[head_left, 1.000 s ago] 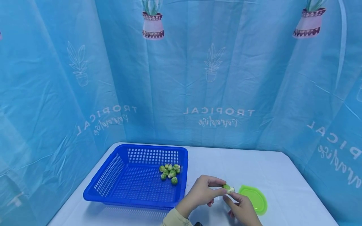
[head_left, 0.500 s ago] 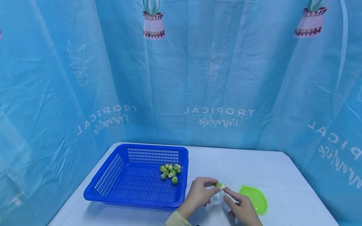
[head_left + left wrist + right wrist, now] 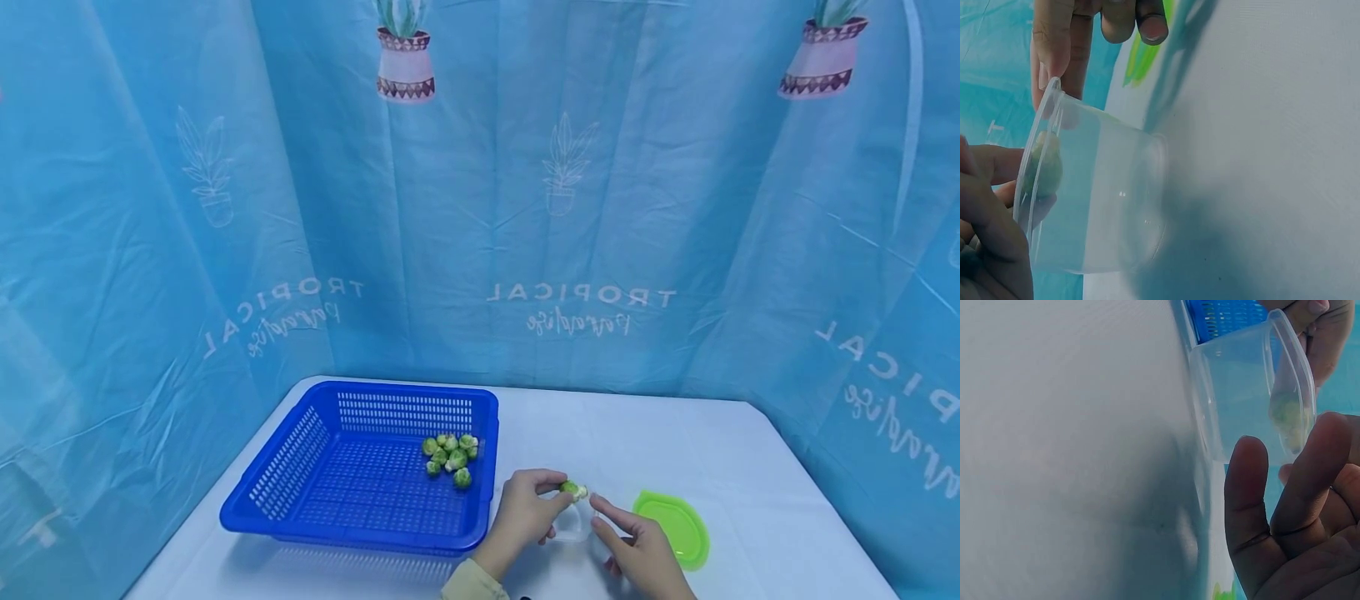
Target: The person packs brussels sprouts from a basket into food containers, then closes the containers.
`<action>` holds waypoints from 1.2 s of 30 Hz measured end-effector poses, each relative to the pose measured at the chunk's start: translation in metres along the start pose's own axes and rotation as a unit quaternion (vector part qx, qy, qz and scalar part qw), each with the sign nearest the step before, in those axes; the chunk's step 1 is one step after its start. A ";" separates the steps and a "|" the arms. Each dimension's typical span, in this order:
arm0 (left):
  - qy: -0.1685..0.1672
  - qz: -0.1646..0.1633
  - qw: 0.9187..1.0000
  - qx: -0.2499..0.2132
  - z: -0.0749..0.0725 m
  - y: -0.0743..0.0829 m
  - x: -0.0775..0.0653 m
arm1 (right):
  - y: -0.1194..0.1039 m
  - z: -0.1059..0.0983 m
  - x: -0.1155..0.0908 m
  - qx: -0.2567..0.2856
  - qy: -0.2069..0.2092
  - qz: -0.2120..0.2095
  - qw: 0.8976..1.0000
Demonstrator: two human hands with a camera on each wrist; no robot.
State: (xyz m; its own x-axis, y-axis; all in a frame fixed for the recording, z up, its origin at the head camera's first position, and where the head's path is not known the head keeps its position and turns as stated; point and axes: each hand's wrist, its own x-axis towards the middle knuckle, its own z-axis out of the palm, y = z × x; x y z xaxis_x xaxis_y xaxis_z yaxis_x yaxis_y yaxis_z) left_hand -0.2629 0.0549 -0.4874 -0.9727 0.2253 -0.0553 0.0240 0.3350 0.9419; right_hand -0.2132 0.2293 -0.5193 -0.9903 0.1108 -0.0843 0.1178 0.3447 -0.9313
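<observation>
My left hand (image 3: pixel 527 510) pinches a green Brussels sprout (image 3: pixel 574 490) by its leafy end, its pale stem pointing right. Just beneath is a clear plastic container (image 3: pixel 572 527); the sprout (image 3: pixel 1046 165) shows through its wall near the rim in the left wrist view. To the right of the container, my right hand (image 3: pixel 637 546) has its thumb and forefinger extended and apart, with fingertips close to the rim. Whether they touch it is hard to tell. In the right wrist view, the right hand (image 3: pixel 1310 506) is beside the container (image 3: pixel 1241 394).
At left stands a blue plastic basket (image 3: pixel 360 542) with several Brussels sprouts (image 3: pixel 456 460) in its right part. A bright green lid (image 3: pixel 684 533) lies right of the right hand. White cloth (image 3: pixel 720 450) covers the table, and blue curtains (image 3: pixel 570 358) hang behind.
My left hand has moved left with the sprout, bringing it away from the right fingertips and over the clear container. The right hand has stayed nearly in place.
</observation>
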 end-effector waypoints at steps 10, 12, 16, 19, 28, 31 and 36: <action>0.018 -0.010 0.999 -0.027 0.000 -0.001 0.004 | -0.003 -0.001 -0.001 -0.001 -0.004 -0.006 1.000; 0.020 -0.008 0.999 -0.030 0.000 -0.001 0.004 | -0.003 -0.001 -0.001 -0.002 -0.003 -0.001 1.000; 0.021 -0.008 0.999 -0.031 0.000 -0.002 0.004 | -0.001 0.000 0.000 -0.002 0.002 0.006 1.000; 0.018 -0.011 0.999 -0.027 0.000 -0.001 0.003 | 0.000 0.001 0.001 -0.004 0.002 0.006 1.000; -0.008 0.019 1.000 -0.017 -0.002 0.017 -0.009 | 0.000 0.001 0.001 0.000 -0.002 0.008 1.000; -0.020 0.028 0.999 -0.016 -0.005 0.029 -0.015 | -0.001 0.001 0.000 0.002 -0.002 0.011 1.000; -0.044 0.056 0.997 -0.022 -0.014 0.048 -0.028 | -0.002 0.001 0.000 -0.003 0.001 0.016 1.000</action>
State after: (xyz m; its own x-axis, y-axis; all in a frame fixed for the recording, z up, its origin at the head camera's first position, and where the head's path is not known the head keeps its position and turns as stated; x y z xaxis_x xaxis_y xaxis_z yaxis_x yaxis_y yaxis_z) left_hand -0.2382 0.0517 -0.4362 -0.9406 0.3386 0.0244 0.1195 0.2629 0.9574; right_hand -0.2131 0.2279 -0.5174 -0.9858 0.1243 -0.1127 0.1495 0.3460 -0.9262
